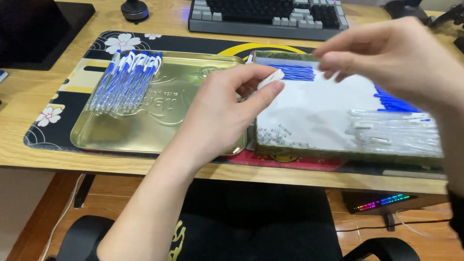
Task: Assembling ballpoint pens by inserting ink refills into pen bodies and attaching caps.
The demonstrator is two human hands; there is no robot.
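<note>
Gold tray: holds a bunch of blue pens.
White tray: clear pen tubes, tiny springs.
Left hand: pinches a small white pen part.
Right hand: fingers curled, holding nothing I can see.

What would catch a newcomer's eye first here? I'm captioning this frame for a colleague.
Two hands meet mid-frame: the left hand pinches a small white part, and the right hand hovers above it. At left, finished blue-and-white pens lie in a gold tray; at right, a white-lined box holds pen parts.
</note>
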